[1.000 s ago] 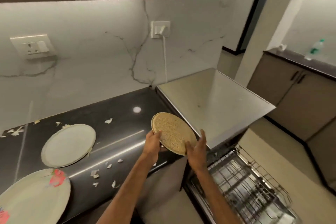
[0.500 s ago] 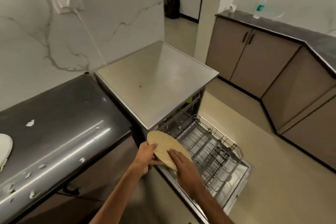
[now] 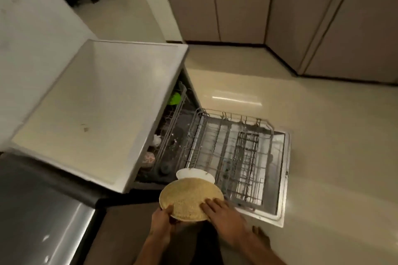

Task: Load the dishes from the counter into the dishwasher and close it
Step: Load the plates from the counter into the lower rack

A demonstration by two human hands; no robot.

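the speckled tan plate (image 3: 189,196) is held in the air, tilted a little, over the near left corner of the pulled-out lower rack (image 3: 237,153), between the two grips. the left grip (image 3: 161,221) clasps its near left rim with the thumb on top. the right grip (image 3: 226,215) lays its fingers flat and spread on the plate's near right face; its thumb is hidden, so whether it pinches the rim or only rests there cannot be told. just behind the tan plate a white plate (image 3: 193,173) shows in the rack, its lower part covered by the tan one: two plates in all. the rack sits over the dropped dishwasher door (image 3: 285,178). inside the machine, under its pale top (image 3: 97,103), a green thing (image 3: 174,98) and a few small pieces are too dark and blurred to name. the dark counter (image 3: 36,211) is cut off at the left edge. one bare foot (image 3: 261,236) shows on the floor (image 3: 323,135), and brown cupboards (image 3: 237,2) stand beyond, cut off at the top.
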